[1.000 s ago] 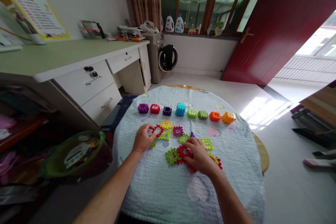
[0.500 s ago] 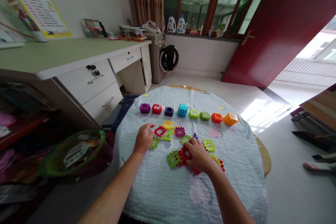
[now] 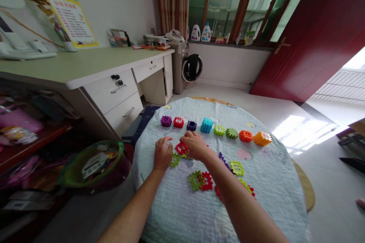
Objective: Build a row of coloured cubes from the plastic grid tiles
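At mid-frame, below the row of cubes (image 3: 207,125), the right hand (image 3: 196,145) is curling over the red tile (image 3: 180,148), whether pinching I cannot tell, while the left hand (image 3: 163,154) is lying flat and open beside it, ideally steadying the neighbouring green tile (image 3: 175,159).

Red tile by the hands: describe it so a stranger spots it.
On the quilted table, find the row of cubes. Nearer, the red tile sits between the left hand and right hand; other red tiles lie closer, by a green tile.
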A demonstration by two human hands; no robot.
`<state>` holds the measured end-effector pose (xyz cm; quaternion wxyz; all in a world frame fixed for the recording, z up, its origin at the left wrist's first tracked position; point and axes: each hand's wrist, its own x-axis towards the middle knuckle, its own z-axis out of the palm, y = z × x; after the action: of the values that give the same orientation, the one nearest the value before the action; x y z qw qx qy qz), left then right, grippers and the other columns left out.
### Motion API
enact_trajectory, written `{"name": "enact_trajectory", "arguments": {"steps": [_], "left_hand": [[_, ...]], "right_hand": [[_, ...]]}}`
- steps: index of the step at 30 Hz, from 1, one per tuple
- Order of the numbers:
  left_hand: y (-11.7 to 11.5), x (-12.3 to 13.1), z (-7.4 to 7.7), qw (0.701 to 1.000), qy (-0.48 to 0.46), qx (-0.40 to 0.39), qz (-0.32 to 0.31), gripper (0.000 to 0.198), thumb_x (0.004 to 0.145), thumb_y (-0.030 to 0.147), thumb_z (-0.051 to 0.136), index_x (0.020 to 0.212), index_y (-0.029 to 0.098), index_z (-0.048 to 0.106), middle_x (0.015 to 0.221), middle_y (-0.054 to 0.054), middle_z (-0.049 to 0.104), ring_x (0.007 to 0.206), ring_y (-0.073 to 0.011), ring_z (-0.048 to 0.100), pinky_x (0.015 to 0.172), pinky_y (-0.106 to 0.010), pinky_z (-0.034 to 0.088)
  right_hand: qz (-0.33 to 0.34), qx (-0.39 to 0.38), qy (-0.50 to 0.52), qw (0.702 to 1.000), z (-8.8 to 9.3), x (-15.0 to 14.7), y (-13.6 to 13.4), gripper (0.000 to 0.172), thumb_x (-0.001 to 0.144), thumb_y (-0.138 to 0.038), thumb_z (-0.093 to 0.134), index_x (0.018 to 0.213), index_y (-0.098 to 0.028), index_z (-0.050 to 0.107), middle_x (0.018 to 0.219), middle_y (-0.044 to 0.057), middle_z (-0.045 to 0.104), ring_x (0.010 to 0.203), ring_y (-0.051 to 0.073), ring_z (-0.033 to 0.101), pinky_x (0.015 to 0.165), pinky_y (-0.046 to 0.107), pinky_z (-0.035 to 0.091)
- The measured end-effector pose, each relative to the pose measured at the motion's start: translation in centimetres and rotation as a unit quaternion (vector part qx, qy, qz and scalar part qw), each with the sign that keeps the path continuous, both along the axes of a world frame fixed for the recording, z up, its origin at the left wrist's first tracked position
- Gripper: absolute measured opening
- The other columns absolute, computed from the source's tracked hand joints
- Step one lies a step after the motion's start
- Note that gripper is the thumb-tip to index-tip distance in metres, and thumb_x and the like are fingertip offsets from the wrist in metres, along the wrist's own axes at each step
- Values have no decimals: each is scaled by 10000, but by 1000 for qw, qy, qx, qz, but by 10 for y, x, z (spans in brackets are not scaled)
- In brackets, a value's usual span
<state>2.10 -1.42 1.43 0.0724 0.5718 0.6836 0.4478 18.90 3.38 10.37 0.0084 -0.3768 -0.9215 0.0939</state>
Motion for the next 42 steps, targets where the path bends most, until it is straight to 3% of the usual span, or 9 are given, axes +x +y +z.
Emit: {"name": "enact_trajectory", "arguments": {"steps": [5,13,17,21,26,30,34,38,42], "left_hand": [[-1,1,1,1000,-11,-7,3,255,808,223,433,995,191,604,1035,-87,654,1061,-254,560,995,-445,435],[0,2,1,999,-22,-24,-3,269,805,221,435,1001,186,615,1024,-85,667,1053,-249,574,980,-440,453],[0,1,0,999,-27,-26,-5,277,810,222,428,1011,184,615,1041,-88,667,1055,-245,575,982,-431,454],[0,0,-2,999,-30,-18,-4,277,817,234,428,1016,184,614,1046,-84,669,1063,-241,576,985,-426,455],[0,-1,-2,999,-44,5,14,275,833,263,429,1030,188,607,1072,-84,665,1080,-242,566,1001,-443,446],[0,0,-2,999,-50,5,20,276,850,277,426,1048,198,601,1087,-80,658,1092,-239,562,1008,-447,443],[0,1,-1,999,-47,-17,-4,254,847,266,429,1008,200,615,1044,-73,668,1067,-233,575,991,-430,452],[1,1,-2,997,-53,-43,-24,273,830,220,425,1026,195,613,1013,-66,679,1016,-225,592,958,-418,459],[0,1,-2,998,-43,-45,-19,268,821,224,438,1014,192,621,1019,-70,677,1018,-228,584,966,-427,452]], "right_hand": [[49,0,-65,997,-9,-26,12,270,864,-225,541,1112,-259,642,1159,91,586,1067,270,489,864,382,395],[62,-2,-113,992,-9,-28,18,296,835,-240,567,1118,-231,655,1166,122,606,1061,304,521,831,402,420],[67,3,-107,992,-14,-29,20,293,825,-218,569,1108,-217,648,1149,118,617,1061,292,530,840,394,422],[72,7,-108,991,-15,-29,21,367,724,-219,668,1088,-188,637,1145,120,615,1058,289,529,843,383,431],[47,-11,-71,996,-5,-28,31,523,657,-389,744,1111,-166,615,1174,125,600,1071,295,521,869,386,434],[32,-40,-53,997,2,-28,46,495,675,-427,734,1086,-175,623,1167,112,614,1061,270,545,877,357,424],[37,-58,-66,995,-7,-29,52,491,659,-441,741,1065,-183,643,1119,103,649,1015,252,591,823,310,433],[49,-48,-87,994,-15,-29,48,454,660,-444,726,1026,-180,671,1047,106,681,944,248,627,770,298,440],[32,-17,-45,998,-11,-27,51,408,695,-450,675,1000,-178,670,1001,99,685,917,241,621,759,300,433]]}}
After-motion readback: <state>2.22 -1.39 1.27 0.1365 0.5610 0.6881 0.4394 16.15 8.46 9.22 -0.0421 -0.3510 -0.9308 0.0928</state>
